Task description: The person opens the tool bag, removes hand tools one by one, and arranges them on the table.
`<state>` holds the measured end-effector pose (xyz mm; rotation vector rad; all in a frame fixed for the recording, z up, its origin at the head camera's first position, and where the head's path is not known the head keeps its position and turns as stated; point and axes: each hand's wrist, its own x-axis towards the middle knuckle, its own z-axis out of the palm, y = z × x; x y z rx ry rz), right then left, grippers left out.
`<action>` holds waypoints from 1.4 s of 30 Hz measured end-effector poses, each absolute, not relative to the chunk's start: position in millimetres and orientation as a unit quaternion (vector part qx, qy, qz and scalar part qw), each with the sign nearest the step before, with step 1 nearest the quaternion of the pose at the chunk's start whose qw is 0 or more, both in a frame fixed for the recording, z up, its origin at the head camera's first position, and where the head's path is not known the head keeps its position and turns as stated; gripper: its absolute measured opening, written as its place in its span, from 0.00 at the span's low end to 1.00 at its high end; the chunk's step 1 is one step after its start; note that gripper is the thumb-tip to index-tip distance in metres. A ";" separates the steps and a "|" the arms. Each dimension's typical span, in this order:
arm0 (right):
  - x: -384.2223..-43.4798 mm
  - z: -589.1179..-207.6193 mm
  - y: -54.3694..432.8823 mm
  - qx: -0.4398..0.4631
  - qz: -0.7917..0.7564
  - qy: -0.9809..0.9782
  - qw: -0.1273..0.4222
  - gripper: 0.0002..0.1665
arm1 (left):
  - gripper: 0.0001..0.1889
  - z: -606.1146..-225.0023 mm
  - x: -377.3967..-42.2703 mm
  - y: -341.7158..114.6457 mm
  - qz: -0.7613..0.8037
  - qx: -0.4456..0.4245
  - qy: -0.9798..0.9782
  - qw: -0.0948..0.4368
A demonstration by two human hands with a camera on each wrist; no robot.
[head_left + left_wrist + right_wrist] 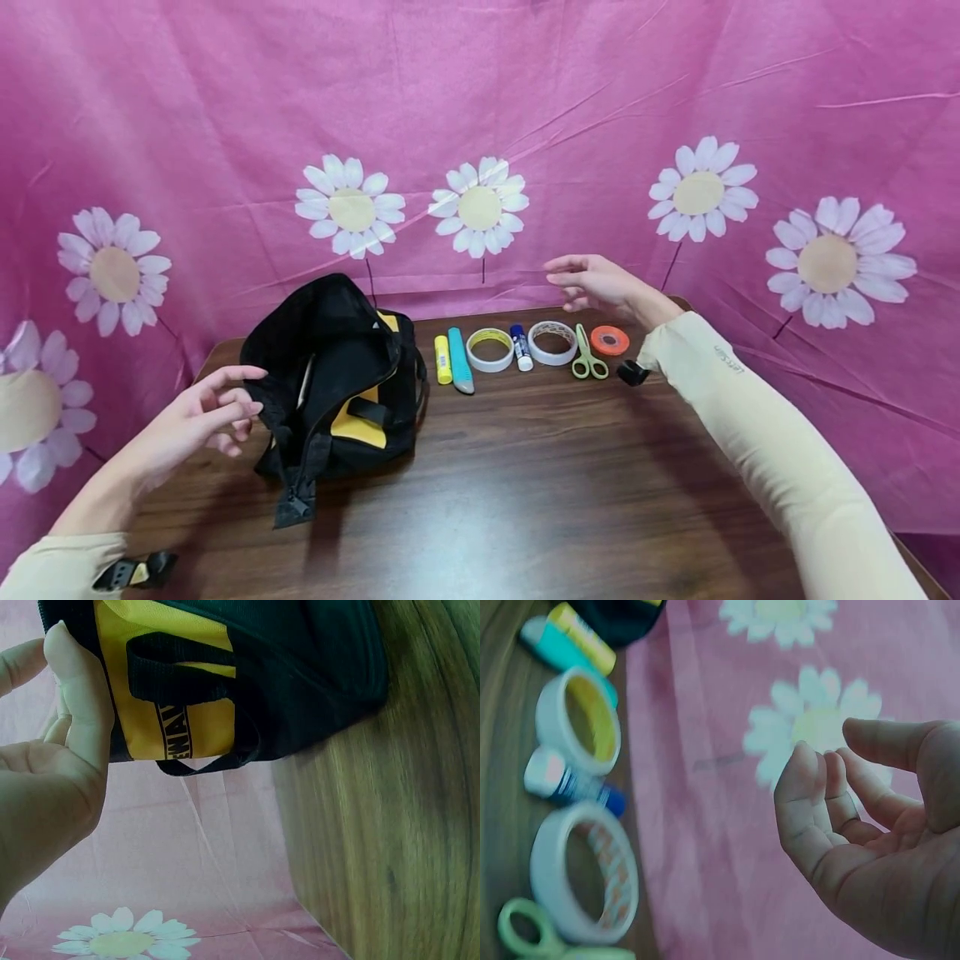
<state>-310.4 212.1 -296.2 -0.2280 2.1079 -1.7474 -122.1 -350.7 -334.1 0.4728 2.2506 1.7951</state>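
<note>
A black and yellow bag (360, 425) stands with its top unzipped on the left of the table, a thin pale item (305, 382) inside it. My left hand (213, 412) is beside the bag's left rim, fingers loosely bent and fingertips right at the edge. In the left wrist view the thumb (79, 697) overlaps the bag's side. My right hand (600, 283), fingers loosely curved and holding nothing, hovers over the far right of the row. Nearest below it are green-handled scissors (590, 367), a white tape roll (552, 343) and an orange tape roll (610, 340).
Further left along the row lie a blue-and-white glue stick (521, 348), a white tape roll with yellow core (490, 350), a teal box cutter (459, 358) and a yellow tube (443, 360). A pink flowered cloth (525, 83) hangs behind the brown wooden table (510, 483).
</note>
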 end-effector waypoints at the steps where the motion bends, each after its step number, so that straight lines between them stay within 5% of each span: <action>1: -310.1 -290.5 204.1 -0.090 -0.618 0.756 0.199 0.29 | 0.21 -333.8 -121.8 -350.5 0.605 0.155 0.773 0.110; 15: -304.8 -241.5 75.5 -0.207 -0.546 0.770 0.259 0.24 | 0.19 -323.2 -129.1 -352.8 0.499 0.085 0.858 0.085; 27: -303.5 -243.8 -22.3 -0.232 -0.559 0.725 0.330 0.25 | 0.20 -317.9 -136.7 -360.4 0.536 0.079 0.833 0.107; 42: -302.0 -262.6 -110.6 -0.201 -0.530 0.749 0.344 0.28 | 0.19 -320.8 -136.3 -356.4 0.569 0.071 0.812 0.107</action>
